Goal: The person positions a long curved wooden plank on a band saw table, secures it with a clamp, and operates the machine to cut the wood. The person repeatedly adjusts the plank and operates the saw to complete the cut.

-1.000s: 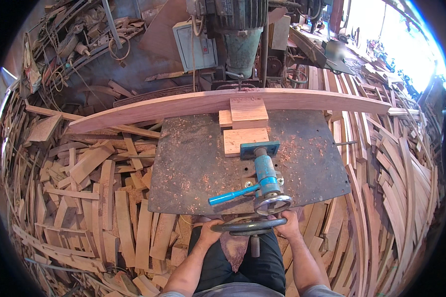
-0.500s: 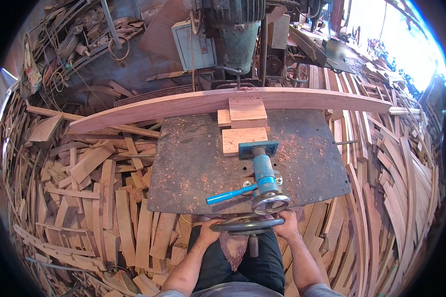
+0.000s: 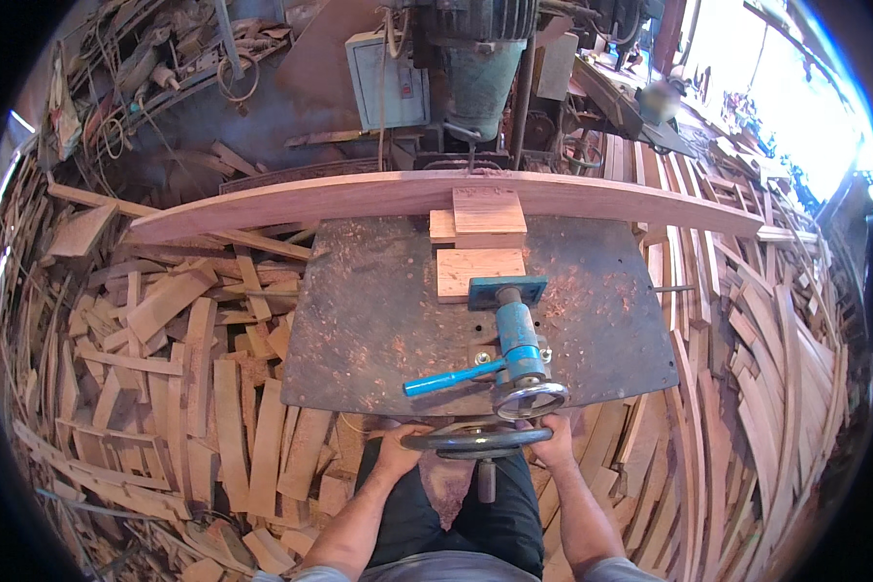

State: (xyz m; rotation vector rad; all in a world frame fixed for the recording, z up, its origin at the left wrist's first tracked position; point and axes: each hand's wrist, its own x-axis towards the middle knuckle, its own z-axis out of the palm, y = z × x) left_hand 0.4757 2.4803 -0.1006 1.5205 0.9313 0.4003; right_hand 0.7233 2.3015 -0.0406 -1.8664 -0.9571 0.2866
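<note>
Both my hands grip the rim of a large dark handwheel (image 3: 475,440) at the near edge of the machine table. My left hand (image 3: 404,448) is closed round its left side, my right hand (image 3: 553,441) round its right side. A handle hangs down from the wheel. Just beyond it stands a blue screw clamp (image 3: 519,335) with a blue lever and a smaller shiny wheel (image 3: 531,399). The clamp's pad meets a wooden block (image 3: 479,273). More blocks (image 3: 488,210) sit farther on, against a long curved wooden beam (image 3: 310,208) lying across the table's far side.
The dark metal table (image 3: 378,320) carries scattered shavings. Behind the beam rise a green machine head (image 3: 480,87) and a grey switch box (image 3: 388,82). Piled offcuts (image 3: 175,310) cover the floor at left; long curved strips (image 3: 766,359) lie stacked at right.
The view has shifted slightly. My hands stay on the handwheel, whose tilt and place look nearly the same; the beam and blocks keep their places on the table.
</note>
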